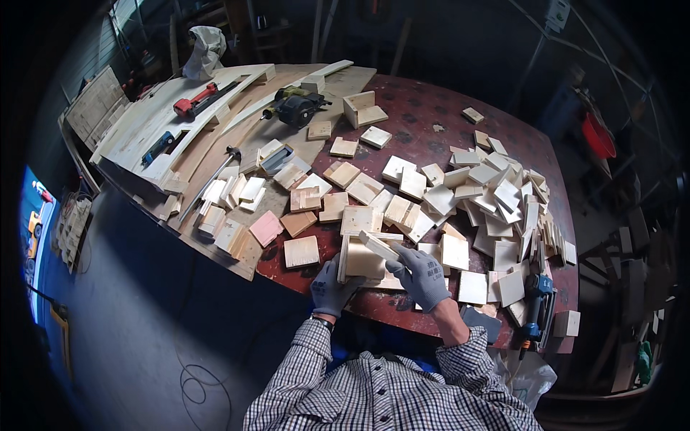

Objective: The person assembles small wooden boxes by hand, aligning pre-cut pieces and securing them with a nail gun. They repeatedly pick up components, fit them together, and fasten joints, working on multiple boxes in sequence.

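Note:
My left hand (330,290), in a grey glove, grips the left side of a small open wooden box (363,263) made of pale boards, at the table's near edge. In my right hand (424,279), gloved alike, is a small wooden board (378,246), tilted over the box's upper right part. Fingers of both hands are bent; the left fingertips are partly hidden behind the box. Just left of the box lies a loose square wood block (301,252). Further right, a blue nail gun (535,307) rests at the table's edge.
A heap of wood blocks (496,187) covers the right of the red table (417,108). More blocks stand at left, beside a hammer (233,153). Farther back are a circular saw (295,108), a red nail gun (195,100) and a blue tool (157,148). A cable (205,381) lies on the floor.

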{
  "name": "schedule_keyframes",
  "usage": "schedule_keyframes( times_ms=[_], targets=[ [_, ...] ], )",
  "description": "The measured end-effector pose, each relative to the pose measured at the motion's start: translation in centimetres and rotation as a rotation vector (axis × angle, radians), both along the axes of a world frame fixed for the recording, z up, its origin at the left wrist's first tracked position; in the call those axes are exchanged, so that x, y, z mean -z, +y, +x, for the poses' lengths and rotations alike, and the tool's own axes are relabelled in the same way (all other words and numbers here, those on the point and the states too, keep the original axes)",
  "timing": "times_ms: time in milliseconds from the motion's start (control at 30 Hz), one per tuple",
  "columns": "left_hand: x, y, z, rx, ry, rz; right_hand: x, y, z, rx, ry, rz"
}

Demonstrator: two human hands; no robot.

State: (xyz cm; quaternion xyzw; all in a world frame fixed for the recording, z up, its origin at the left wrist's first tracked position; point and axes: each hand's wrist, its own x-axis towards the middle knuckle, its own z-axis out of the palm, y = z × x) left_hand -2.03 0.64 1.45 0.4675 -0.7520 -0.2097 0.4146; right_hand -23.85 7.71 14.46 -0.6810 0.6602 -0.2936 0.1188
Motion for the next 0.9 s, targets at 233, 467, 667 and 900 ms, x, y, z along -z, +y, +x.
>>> schedule_keyframes(
  times_ms=[233,467,667,900],
  targets=[
    [-0.3,0.0,-0.1,0.003,0.043,-0.016,0.5,4.8,-4.9,0.323,0.056,-0.014],
    [-0.4,0.2,0.2,-0.029,-0.001,-0.002,3.6,8.1,-6.8,0.092,0.650,0.052],
    [0.2,-0.1,0.2,-0.001,-0.030,-0.015,-0.3,5.6,-6.9,-0.024,0.642,0.622],
    [0.0,-0.1,0.1,-0.021,-0.035,0.010,-6.5,-4.6,-8.1,-0.115,0.548,0.357]
  ],
)
